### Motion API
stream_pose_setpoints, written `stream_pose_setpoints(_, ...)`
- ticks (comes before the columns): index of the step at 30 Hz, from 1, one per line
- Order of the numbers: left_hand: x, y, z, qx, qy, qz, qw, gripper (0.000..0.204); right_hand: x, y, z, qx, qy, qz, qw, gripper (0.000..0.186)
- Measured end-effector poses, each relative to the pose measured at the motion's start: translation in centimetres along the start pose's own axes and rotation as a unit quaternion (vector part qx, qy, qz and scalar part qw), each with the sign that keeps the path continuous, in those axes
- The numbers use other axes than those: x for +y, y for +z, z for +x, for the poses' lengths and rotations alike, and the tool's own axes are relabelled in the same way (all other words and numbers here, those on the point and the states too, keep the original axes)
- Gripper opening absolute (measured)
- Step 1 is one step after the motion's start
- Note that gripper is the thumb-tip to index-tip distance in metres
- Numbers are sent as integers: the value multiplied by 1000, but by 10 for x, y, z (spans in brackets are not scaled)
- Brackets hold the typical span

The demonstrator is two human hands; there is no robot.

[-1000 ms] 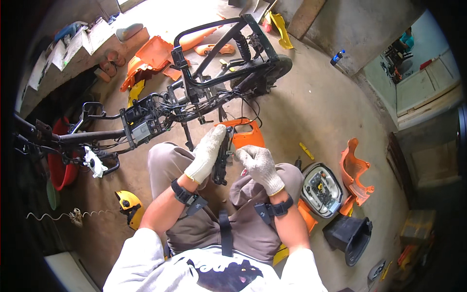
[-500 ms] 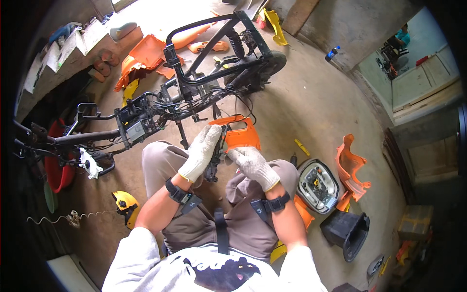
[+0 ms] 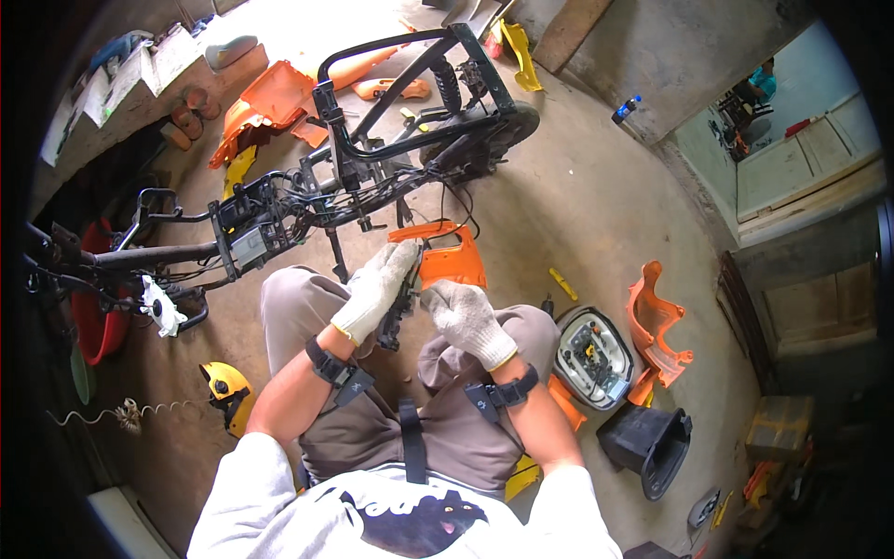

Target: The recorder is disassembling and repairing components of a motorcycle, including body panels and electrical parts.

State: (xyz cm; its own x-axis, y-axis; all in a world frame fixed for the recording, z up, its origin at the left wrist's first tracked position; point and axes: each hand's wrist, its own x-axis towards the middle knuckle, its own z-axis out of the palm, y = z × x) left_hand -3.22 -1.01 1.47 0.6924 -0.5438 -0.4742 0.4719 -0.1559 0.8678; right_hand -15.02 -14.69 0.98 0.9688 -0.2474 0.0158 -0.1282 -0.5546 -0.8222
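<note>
In left grip [image 3: 380, 279], white-gloved and curled around one side, holding a slim black part [image 3: 398, 315] aslant above the floor [image 3: 559, 214], between the knees [image 3: 538, 335]. With right grip [image 3: 461, 315], gloved likewise and bent inward, hovering just beside the part's right flank; cannot tell whether touching it or pinching anything. On the floor, can see an orange panel [image 3: 456, 269] just beyond, then a black motorbike frame [image 3: 372, 203] reaching toward the floor's left edge, and, over toward its right edge, an oval white-rimmed tray [image 3: 619, 348] holding small parts [image 3: 590, 352], a curved orange cover [image 3: 649, 321] and a black tub [image 3: 635, 440].
</note>
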Motion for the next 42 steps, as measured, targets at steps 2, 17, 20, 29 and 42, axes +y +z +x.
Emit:
stream_pose_setpoints(2,0,-1,1,-8,-40,-25,999,39,0,2,-2,41,-69,-70,994,17)
stream_pose_setpoints(17,5,1,1,-10,-82,-43,996,41,9,4,7,-24,66,60,996,23)
stream_pose_setpoints(20,1,4,1,-5,-7,20,1000,38,11,2,9,-62,111,59,990,22)
stream_pose_setpoints(29,0,-4,2,-64,-196,-112,972,48,-10,4,-4,56,-107,-106,987,14)
stream_pose_setpoints(42,2,11,-10,-23,115,136,984,36,46,21,11,-161,79,55,982,28)
